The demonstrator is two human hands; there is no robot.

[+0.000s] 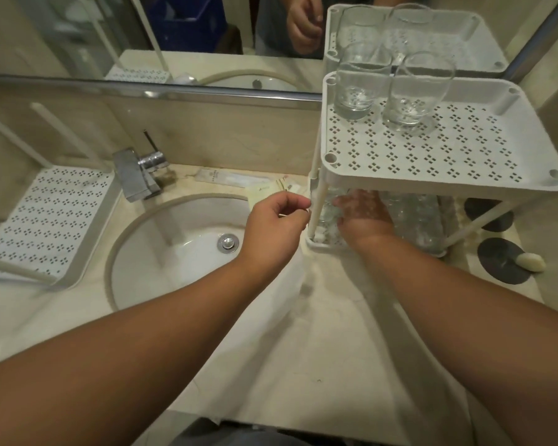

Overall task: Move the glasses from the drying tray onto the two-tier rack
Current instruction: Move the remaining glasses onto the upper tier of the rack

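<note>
Marble bench by the sink: the right hand (363,217) sets a glass (327,214) on the rack (432,185)'s lower tier; left hand (276,220) loosely curled, holding nothing. Next, release gently; drying tray (50,220) looks bare.

The two-tier rack (432,162) on the right is showing off-white plastic, its shelves punched with a repeating four-hole diamond pattern. The drying tray (50,220) on the left is wearing the same white perforated pattern. The glasses (413,94) are looking clear. The counter (319,333) is showing cream marble veining, the sink (174,252) white, the tap (136,172) chrome.
</note>
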